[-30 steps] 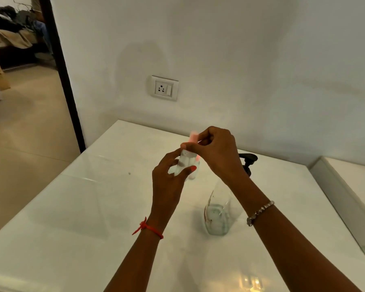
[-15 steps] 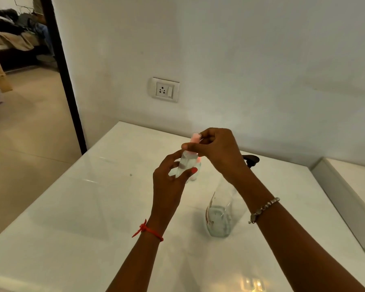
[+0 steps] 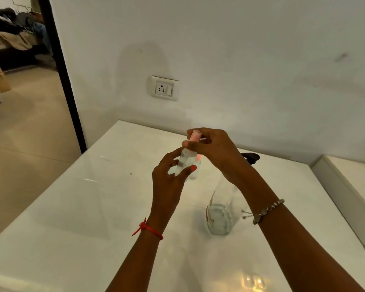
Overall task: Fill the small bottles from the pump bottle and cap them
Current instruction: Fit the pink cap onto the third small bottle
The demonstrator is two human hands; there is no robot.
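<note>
Capping step. Left hand [image 3: 169,180] grips a small bottle [image 3: 184,163] by its body, raised above the table [image 3: 89,211]. Right hand [image 3: 216,151] pinches the pink cap [image 3: 195,135] at its neck. Pump bottle [image 3: 219,217] stands on the table, just right. Next move likely calls for twisting the cap tight with the bottle steady, then setting it down

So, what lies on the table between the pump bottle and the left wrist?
Nothing. In the head view the stretch of white table between the pump bottle and the left wrist is bare; only a soft shadow falls there.
</note>
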